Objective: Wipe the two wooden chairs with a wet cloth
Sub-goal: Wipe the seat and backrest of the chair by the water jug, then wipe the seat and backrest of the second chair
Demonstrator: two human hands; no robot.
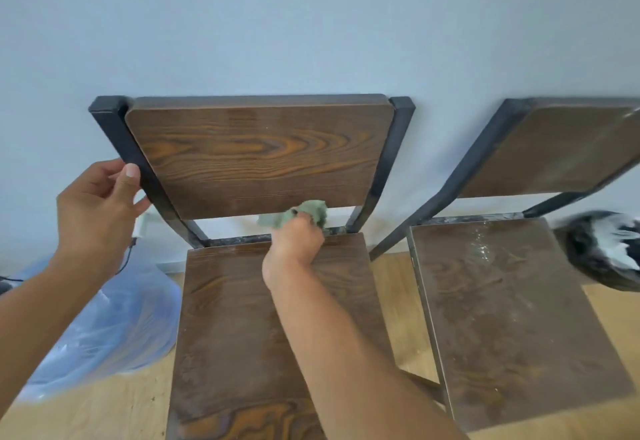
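Note:
Two wooden chairs with black metal frames stand against a pale wall. The left chair (256, 155) shows a glossy backrest and a dark seat. My right hand (294, 245) is shut on a crumpled green cloth (304, 213), pressed at the back edge of that seat, just under the backrest. My left hand (98, 207) grips the left metal upright of the same chair's back. The right chair (512, 308) has a dusty seat with whitish smears and nobody touches it.
A bluish plastic bag (114, 318) lies on the wooden floor left of the left chair. A dark, blurred object with white streaks (606, 249) sits at the right edge beside the right chair. A narrow strip of floor (391, 287) separates the chairs.

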